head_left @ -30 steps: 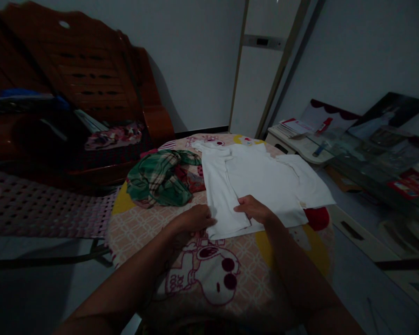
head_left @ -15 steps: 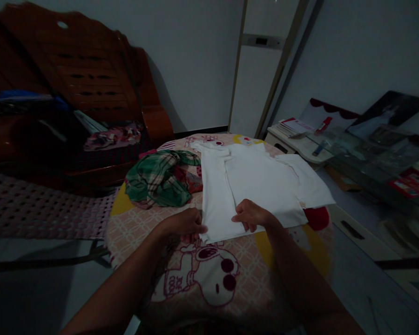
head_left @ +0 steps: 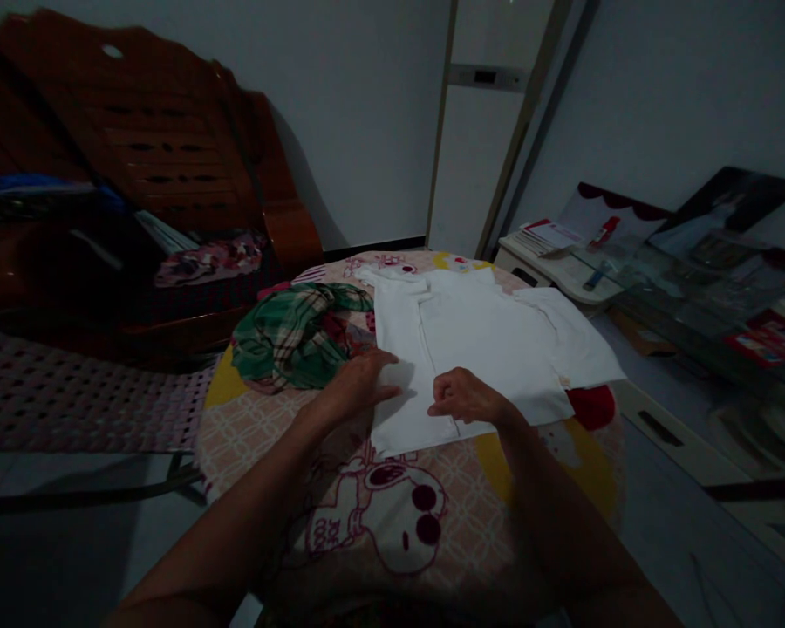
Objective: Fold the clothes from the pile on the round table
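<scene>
A white shirt (head_left: 497, 340) lies spread on the round table, its left side folded inward in a long strip and a sleeve reaching out to the right. Over the folded strip hovers my left hand (head_left: 359, 384), thumb and fingers apart, holding nothing. My right hand (head_left: 467, 397) is curled closed just above the strip's inner edge near the hem; no fabric appears lifted in it. Left of the shirt sits a crumpled green plaid cloth (head_left: 294, 336).
A patterned cloth with a cartoon dog covers the table (head_left: 249, 436). At the left stand a wooden bench (head_left: 170, 148) and a woven chair (head_left: 105, 392). A glass-topped cabinet (head_left: 680, 296) holding various items runs along the right. A tall white unit (head_left: 477, 157) stands behind.
My left hand has let go of the shirt's lower left corner and moved up over the folded strip, fingers opening. My right hand has risen slightly off the hem; the shirt stays put.
</scene>
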### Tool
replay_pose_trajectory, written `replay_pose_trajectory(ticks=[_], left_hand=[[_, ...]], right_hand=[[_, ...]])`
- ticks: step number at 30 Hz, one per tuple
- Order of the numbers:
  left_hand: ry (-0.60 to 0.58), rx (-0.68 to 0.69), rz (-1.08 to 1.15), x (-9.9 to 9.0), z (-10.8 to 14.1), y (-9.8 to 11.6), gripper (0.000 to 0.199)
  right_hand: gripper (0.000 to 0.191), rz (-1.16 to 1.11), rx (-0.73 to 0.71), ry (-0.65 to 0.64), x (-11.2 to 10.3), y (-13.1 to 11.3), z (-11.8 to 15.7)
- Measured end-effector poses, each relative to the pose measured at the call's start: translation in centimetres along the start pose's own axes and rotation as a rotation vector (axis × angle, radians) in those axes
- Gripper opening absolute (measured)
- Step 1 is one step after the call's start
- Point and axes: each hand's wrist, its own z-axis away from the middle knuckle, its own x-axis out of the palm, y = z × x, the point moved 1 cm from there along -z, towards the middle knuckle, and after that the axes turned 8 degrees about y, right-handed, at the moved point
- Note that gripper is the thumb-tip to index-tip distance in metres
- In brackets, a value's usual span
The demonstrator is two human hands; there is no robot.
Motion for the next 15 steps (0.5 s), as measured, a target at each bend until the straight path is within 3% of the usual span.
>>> replay_pose_trajectory(ticks=[3,8,10,15], left_hand=[[-0.018,0.1,-0.039,1.8,-0.9,-1.0,0.09],[-0.145,0.068,-0.087,2.6,-1.6,-2.4,0.09],[-0.112,0.072,-0.06,2.1,-2.1,-2.7,0.088],[-0.014,0.051,-0.029,1.7,-4.0,-4.3,0.079]], right_hand=[[0.018,0.0,0.033,-0.112,0.9,0.5,-0.3],[0.021,-0.038,0.059,-0.17,0.9,1.4,-0.8],[0.025,-0.166,0.043,-0.112,0.2,1.7,-0.9],[0.031,-0.429,0.033,0.178,-1.2,2.4,-1.3]])
